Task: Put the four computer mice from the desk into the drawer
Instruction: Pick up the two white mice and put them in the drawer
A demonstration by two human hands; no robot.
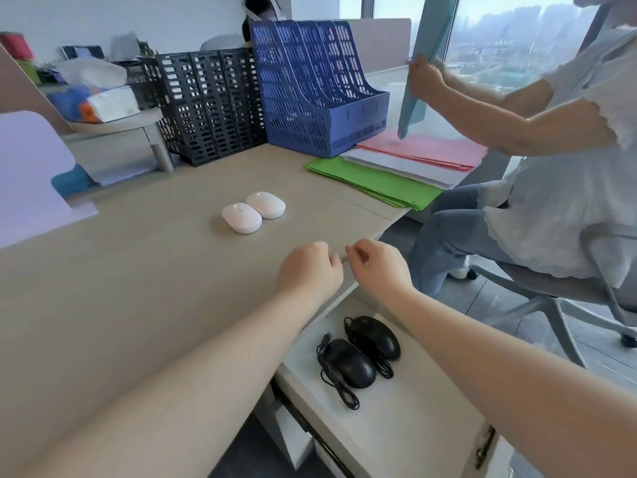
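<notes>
Both hands are out over the front edge of the desk (pixel 131 270), close together and almost touching. The left hand (pixel 308 269) is curled into a loose fist with nothing in it. The right hand (pixel 381 265) has its fingers bent, and the thumb and first finger seem to pinch something tiny, but it is too small to tell what it is.

Two white mice sit side by side on the desk, a little beyond the hands. The nearer white mouse (pixel 242 218) touches the farther white mouse (pixel 265 204).

Below the hands, the drawer (pixel 413 426) is pulled open. Two black mice with cords lie inside it, right next to each other. The left black mouse (pixel 350 363) has its cord looped beside it. The right black mouse (pixel 375 337) lies just behind it.

At the back of the desk stand a blue file rack (pixel 310 88) and a black file rack (pixel 210 101). Green folders (pixel 372 182) lie flat near the blue one. Another person (pixel 568 160) sits on a chair to the right, holding up a light blue folder (pixel 422 67).
</notes>
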